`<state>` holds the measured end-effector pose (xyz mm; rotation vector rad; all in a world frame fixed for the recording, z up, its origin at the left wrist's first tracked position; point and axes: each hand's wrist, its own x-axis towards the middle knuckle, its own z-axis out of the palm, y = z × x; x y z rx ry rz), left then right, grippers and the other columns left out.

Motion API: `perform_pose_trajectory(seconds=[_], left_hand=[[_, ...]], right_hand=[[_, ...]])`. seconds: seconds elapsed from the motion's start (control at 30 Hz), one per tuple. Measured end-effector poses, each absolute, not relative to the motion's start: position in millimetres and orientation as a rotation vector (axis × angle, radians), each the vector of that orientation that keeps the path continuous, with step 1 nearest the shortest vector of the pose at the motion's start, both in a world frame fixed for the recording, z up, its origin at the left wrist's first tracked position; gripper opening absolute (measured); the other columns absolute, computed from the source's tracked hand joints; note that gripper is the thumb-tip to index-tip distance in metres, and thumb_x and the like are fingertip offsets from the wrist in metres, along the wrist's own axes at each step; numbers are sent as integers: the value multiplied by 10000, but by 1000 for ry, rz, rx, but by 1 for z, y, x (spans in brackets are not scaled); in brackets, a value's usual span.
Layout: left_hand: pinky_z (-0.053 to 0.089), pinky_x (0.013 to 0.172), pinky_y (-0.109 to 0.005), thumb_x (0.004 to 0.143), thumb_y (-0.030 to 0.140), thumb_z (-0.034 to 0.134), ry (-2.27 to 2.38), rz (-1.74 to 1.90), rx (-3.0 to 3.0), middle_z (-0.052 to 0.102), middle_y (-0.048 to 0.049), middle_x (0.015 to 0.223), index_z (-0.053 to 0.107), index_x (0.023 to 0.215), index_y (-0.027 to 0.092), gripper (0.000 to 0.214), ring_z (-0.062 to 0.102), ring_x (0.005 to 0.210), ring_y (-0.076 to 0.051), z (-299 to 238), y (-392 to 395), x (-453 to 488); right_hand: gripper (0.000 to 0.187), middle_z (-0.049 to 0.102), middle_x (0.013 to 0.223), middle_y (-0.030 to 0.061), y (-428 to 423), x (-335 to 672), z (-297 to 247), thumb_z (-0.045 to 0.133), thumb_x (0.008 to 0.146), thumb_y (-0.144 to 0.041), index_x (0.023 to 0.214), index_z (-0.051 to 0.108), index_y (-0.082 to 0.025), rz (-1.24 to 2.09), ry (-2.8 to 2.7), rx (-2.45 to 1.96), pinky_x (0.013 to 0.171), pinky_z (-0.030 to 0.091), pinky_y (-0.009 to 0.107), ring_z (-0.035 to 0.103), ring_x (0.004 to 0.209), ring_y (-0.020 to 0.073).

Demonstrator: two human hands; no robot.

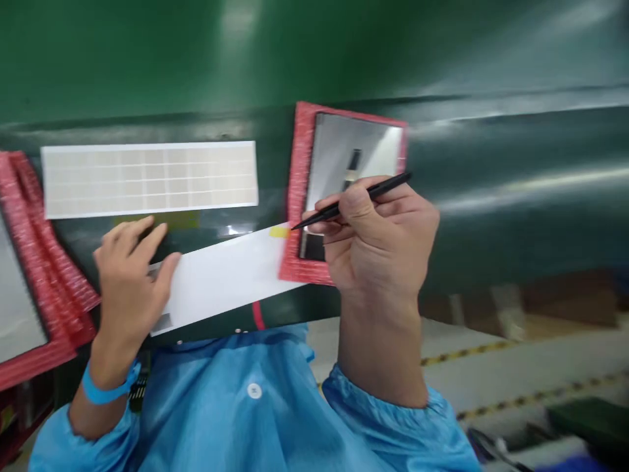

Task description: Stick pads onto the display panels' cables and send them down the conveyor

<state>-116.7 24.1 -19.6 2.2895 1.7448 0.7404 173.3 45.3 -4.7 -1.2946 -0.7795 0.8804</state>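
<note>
My right hand (pixel 386 236) grips slim black tweezers (pixel 366 196), its pointed tip aimed left. That tip is beside a small yellow tab (pixel 279 231) at the upper right end of a long white strip (pixel 228 278). The strip lies tilted on the green surface, its right end against pink bubble wrap (pixel 296 196). On the wrap sits a glossy, mirror-like panel (pixel 331 141), partly hidden by my right hand. My left hand (pixel 130 282) is open at the strip's left end, fingers spread and thumb along its edge.
A pale label sheet (pixel 150 180) with a grid lies beyond my left hand. More pink bubble wrap (pixel 44 262) with another framed panel (pixel 19 295) is at the left. The green mat (pixel 491 196) extends right; yellow-black floor tape (pixel 535 396) shows below.
</note>
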Motion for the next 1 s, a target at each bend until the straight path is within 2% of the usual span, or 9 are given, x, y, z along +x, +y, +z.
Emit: perform_pose_trajectory(seconds=[0.17, 0.27, 0.4, 0.53, 0.67, 0.83, 1.0], left_hand=[[546, 1102, -546, 1007, 159, 716, 1557, 1015, 2292, 782, -153, 1317, 757, 1268, 213, 270, 715, 1251, -348, -1, 8, -47], [569, 1068, -489, 1036, 132, 654, 1283, 1005, 2321, 797, -147, 1296, 741, 1250, 181, 237, 719, 1261, -311, -6, 4, 16], [526, 1067, -490, 1086, 144, 564, 1215, 875, 2408, 781, -161, 1381, 727, 1334, 152, 296, 686, 1358, -324, -25, 12, 63], [503, 1056, -489, 1075, 144, 599, 1234, 801, 2473, 788, -169, 1369, 720, 1344, 128, 296, 703, 1334, -341, -29, 18, 66], [519, 1075, -498, 1040, 125, 634, 1232, 783, 2481, 789, -162, 1364, 707, 1370, 145, 338, 713, 1311, -346, -23, 18, 64], [541, 1094, -507, 1007, 108, 686, 1246, 712, 2492, 791, -177, 1346, 712, 1341, 124, 336, 712, 1300, -346, -17, 20, 66], [572, 1068, -527, 977, 91, 736, 1213, 751, 2500, 801, -216, 1296, 731, 1289, 56, 314, 729, 1255, -360, -16, 23, 66]], right_hand=[[457, 733, 712, 1, 24, 244, -11, 1002, 738, -509, 814, 676, -198, 729, -696, -1418, 499, 611, 204, 696, 544, 119], [452, 741, 697, -14, 19, 253, -19, 1006, 721, -515, 815, 686, -209, 755, -666, -1440, 480, 605, 216, 695, 535, 125], [440, 761, 719, -18, 22, 250, -20, 1004, 740, -495, 835, 667, -227, 786, -658, -1425, 481, 617, 239, 750, 595, 163], [361, 767, 747, -1, 25, 253, -16, 958, 828, -435, 850, 654, -242, 859, -692, -1423, 515, 644, 254, 803, 701, 200], [254, 753, 747, -12, 25, 252, -13, 896, 903, -336, 872, 662, -244, 860, -663, -1489, 525, 649, 252, 811, 721, 196], [193, 755, 732, -18, 25, 245, -12, 855, 900, -167, 883, 669, -213, 772, -642, -1498, 501, 652, 251, 810, 707, 209], [111, 751, 772, -42, 21, 242, -11, 802, 937, -134, 918, 721, -207, 704, -682, -1582, 540, 690, 292, 812, 734, 203]])
